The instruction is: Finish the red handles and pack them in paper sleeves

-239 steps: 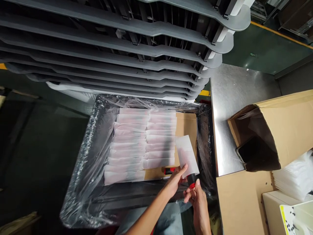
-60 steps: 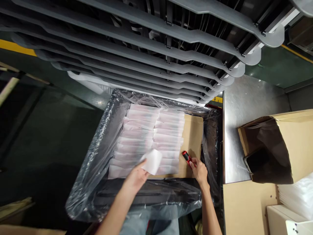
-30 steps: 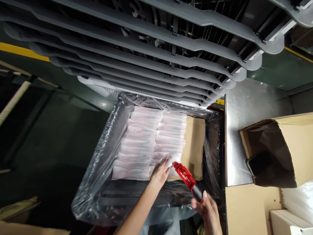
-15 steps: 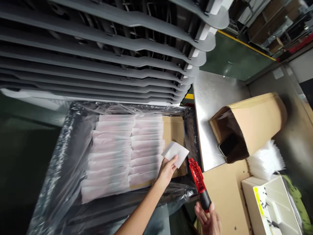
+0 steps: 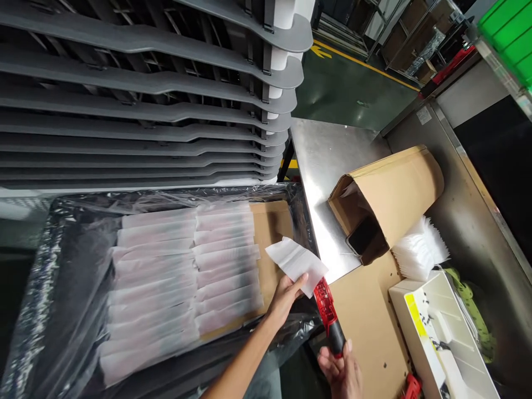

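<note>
A thin white foam pouch is pinched between the thumb and fingers of my left hand. My right hand grips the black end of a red and black plastic tool housing, its hollow ribbed inside facing up. The housing's red tip meets the pouch's right edge; whether it is inside the pouch I cannot tell. Left of my hands, a bin lined with black plastic holds two columns of wrapped pieces, overlapping in rows, with reddish shapes showing through. Brown cardboard lies under them.
Stacked grey trays rise behind the bin. On the right, a metal table carries an open cardboard box with a phone inside. Nearby are a pile of white pouches, a white divided box and a red part.
The view has swung right, so the scene sits further left. The pouch and the red housing have come together; before, a small gap lay between them.
</note>
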A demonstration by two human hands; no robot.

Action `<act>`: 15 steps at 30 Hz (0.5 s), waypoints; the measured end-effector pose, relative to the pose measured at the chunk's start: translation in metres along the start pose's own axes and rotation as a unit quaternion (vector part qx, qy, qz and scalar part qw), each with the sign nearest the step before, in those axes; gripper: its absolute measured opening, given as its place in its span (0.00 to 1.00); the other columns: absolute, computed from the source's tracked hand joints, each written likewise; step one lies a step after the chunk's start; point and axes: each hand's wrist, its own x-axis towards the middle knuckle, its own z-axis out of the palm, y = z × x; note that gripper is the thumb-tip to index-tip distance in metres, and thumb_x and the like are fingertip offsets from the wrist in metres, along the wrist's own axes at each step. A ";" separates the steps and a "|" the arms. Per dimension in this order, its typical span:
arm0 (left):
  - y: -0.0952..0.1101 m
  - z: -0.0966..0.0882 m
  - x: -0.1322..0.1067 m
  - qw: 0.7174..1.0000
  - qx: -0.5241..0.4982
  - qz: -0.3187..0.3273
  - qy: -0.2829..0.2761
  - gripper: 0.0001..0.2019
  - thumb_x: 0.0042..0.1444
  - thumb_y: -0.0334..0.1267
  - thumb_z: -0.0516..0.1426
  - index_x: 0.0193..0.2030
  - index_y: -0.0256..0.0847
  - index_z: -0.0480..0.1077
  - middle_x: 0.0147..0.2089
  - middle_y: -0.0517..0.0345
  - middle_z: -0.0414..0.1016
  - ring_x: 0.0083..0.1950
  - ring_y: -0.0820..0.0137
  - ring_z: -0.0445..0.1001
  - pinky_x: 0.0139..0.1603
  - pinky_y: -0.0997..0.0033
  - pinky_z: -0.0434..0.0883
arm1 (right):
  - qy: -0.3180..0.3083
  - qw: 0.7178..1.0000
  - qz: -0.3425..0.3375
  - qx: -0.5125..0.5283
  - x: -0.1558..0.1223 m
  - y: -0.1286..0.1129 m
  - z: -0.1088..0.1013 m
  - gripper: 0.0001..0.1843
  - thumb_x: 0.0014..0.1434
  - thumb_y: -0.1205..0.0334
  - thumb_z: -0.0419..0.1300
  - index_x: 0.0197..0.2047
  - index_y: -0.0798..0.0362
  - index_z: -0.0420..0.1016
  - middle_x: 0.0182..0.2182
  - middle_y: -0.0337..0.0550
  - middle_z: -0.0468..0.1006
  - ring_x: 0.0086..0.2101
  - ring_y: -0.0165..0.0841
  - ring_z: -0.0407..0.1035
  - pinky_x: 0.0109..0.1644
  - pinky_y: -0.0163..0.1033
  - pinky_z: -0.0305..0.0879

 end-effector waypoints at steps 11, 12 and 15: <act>-0.018 -0.008 -0.021 0.997 -0.034 -0.051 -0.037 0.27 0.36 0.50 0.74 0.42 0.37 0.77 0.43 0.50 0.82 0.46 0.62 0.78 0.47 0.68 0.73 | -0.031 0.999 0.019 0.008 -0.006 0.005 0.029 0.38 0.46 0.30 0.66 0.39 0.60 0.77 0.26 0.48 0.84 0.25 0.36 0.77 0.33 0.39 0.73; -0.022 -0.010 -0.023 0.997 -0.033 -0.057 -0.035 0.27 0.36 0.49 0.74 0.42 0.36 0.77 0.43 0.49 0.82 0.47 0.61 0.78 0.46 0.69 0.73 | -0.036 0.999 0.016 0.007 -0.006 0.004 0.032 0.37 0.47 0.30 0.66 0.39 0.59 0.77 0.26 0.47 0.84 0.25 0.36 0.77 0.33 0.39 0.73; -0.033 -0.015 -0.031 0.996 -0.035 -0.081 -0.026 0.25 0.38 0.45 0.74 0.43 0.36 0.77 0.40 0.48 0.82 0.46 0.60 0.78 0.43 0.69 0.73 | -0.050 0.999 0.007 -0.002 -0.003 0.004 0.037 0.34 0.49 0.30 0.64 0.37 0.56 0.75 0.26 0.45 0.83 0.25 0.35 0.77 0.32 0.38 0.72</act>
